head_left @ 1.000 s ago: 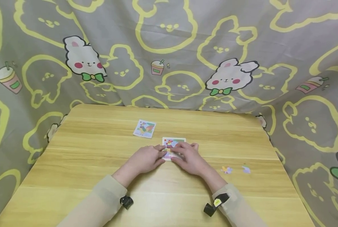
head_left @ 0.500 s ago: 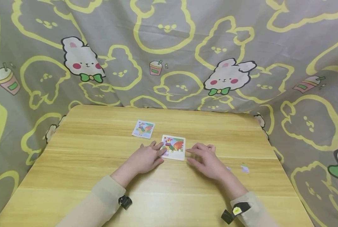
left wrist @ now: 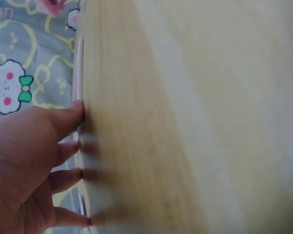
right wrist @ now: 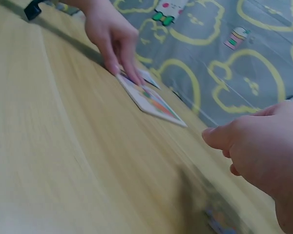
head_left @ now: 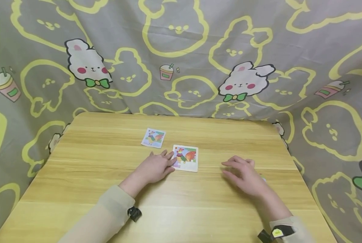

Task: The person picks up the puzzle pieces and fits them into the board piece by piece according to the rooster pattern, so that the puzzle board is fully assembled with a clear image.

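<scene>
A small jigsaw puzzle (head_left: pixel 187 155) with a rooster picture lies in a white frame at mid-table; its lower right part shows plain white. My left hand (head_left: pixel 156 167) rests at its left edge, fingertips on the frame and picture. The left wrist view shows that hand (left wrist: pixel 24 168) with its fingers spread and tips down at the board's edge. To the right of the puzzle, my right hand (head_left: pixel 244 175) is over the table, fingers loosely bent, nothing visible in it. Loose jigsaw pieces (right wrist: pixel 219 223), blurred, lie under it in the right wrist view; in the head view it mostly hides them.
A picture card (head_left: pixel 154 137) with a similar rooster lies behind and left of the puzzle. The wooden table (head_left: pixel 114 135) meets a grey patterned curtain (head_left: pixel 196 50) along its back and sides. Black wrist straps sit at both cuffs.
My right hand has left the puzzle and moved right, over the loose pieces, uncovering the rooster picture. My left hand has stayed at the puzzle's left side, drawn back slightly.
</scene>
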Available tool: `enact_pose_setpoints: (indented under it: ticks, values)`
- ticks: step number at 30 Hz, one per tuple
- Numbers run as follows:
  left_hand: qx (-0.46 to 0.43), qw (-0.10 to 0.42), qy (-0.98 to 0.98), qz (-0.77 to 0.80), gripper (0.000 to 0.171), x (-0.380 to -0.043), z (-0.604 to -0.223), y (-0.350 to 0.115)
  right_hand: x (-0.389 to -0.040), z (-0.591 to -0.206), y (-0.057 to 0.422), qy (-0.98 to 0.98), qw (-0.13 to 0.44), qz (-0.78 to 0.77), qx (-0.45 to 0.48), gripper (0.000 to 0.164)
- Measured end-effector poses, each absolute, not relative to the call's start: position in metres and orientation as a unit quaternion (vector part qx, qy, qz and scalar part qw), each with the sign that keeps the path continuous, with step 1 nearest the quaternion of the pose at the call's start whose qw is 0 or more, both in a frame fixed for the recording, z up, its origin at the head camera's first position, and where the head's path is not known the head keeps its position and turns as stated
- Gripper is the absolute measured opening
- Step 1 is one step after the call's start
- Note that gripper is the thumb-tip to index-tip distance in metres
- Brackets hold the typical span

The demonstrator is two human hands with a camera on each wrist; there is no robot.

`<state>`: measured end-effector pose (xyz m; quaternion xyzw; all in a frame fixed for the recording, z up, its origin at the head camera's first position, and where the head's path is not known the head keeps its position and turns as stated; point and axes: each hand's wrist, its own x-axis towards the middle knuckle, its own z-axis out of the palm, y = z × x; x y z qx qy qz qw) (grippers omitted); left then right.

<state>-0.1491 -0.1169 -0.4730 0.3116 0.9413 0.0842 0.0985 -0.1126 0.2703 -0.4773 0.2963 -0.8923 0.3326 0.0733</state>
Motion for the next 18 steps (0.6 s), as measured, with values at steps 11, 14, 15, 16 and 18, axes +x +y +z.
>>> enact_pose_setpoints:
  ticks: [11, 14, 15, 16, 18]
  values:
    - [0.311, 0.097, 0.942, 0.08, 0.051, -0.147, -0.473, -0.115, -0.104, -0.482, 0.32, -0.908, 0.059, 0.318, 0.266, 0.036]
    - [0.31, 0.101, 0.942, 0.086, 0.052, -0.148, -0.473, -0.115, -0.101, -0.483, 0.332, -0.914, 0.05, 0.313, 0.254, 0.039]
    - [0.309, 0.102, 0.941, 0.087, 0.052, -0.148, -0.473, -0.115, -0.1, -0.483, 0.335, -0.915, 0.048, 0.311, 0.251, 0.04]
    - [0.309, 0.104, 0.941, 0.089, 0.052, -0.148, -0.472, -0.114, -0.098, -0.482, 0.338, -0.918, 0.047, 0.309, 0.246, 0.041]
    - [0.309, 0.106, 0.941, 0.091, 0.052, -0.149, -0.473, -0.114, -0.094, -0.482, 0.343, -0.922, 0.042, 0.304, 0.236, 0.04]
